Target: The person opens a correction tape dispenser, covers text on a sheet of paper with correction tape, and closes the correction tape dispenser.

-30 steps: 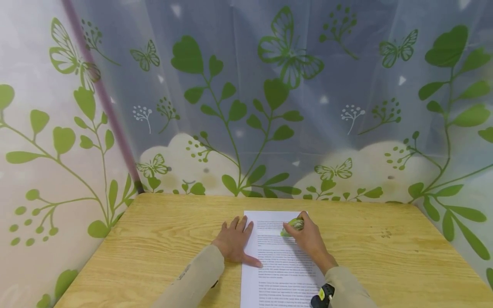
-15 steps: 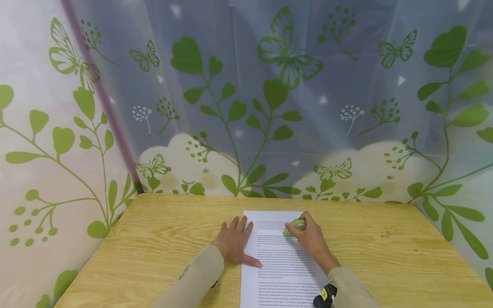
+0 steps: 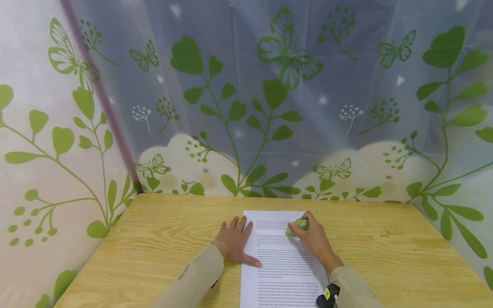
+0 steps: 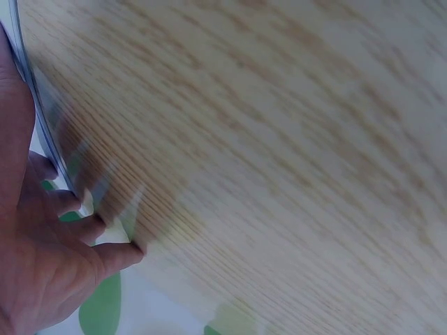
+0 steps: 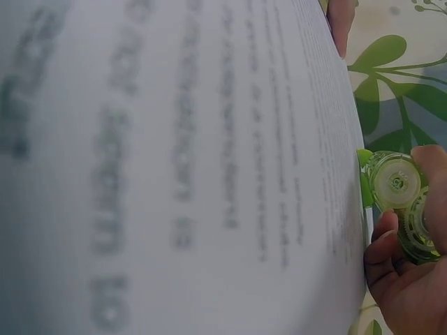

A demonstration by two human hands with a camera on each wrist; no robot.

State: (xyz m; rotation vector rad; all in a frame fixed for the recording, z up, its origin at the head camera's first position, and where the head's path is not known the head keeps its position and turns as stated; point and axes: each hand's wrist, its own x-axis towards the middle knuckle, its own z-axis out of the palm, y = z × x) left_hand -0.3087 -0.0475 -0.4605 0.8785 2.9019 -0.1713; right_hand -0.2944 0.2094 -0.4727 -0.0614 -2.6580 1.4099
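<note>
A printed sheet of paper (image 3: 285,273) lies on the wooden table. My right hand (image 3: 315,239) grips a green correction tape dispenser (image 3: 298,225) over the upper lines of text. In the right wrist view, the see-through dispenser (image 5: 397,183) shows its round reels, and its tip meets the paper (image 5: 209,174); curled fingers of the right hand (image 5: 412,279) hold it. Spread flat, my left hand (image 3: 234,243) rests on the sheet's left edge, its thumb on the page. The left wrist view has the left hand (image 4: 56,258) along the paper's edge.
The wooden table (image 3: 173,222) extends to both sides of the sheet. A curtain (image 3: 246,107) printed with leaves and butterflies hangs behind the table's far edge and along its sides. A black and yellow wrist device (image 3: 327,295) sits by the right sleeve.
My right hand has slid slightly to the right across the text with the correction tape dispenser. The left hand and the paper have stayed in place.
</note>
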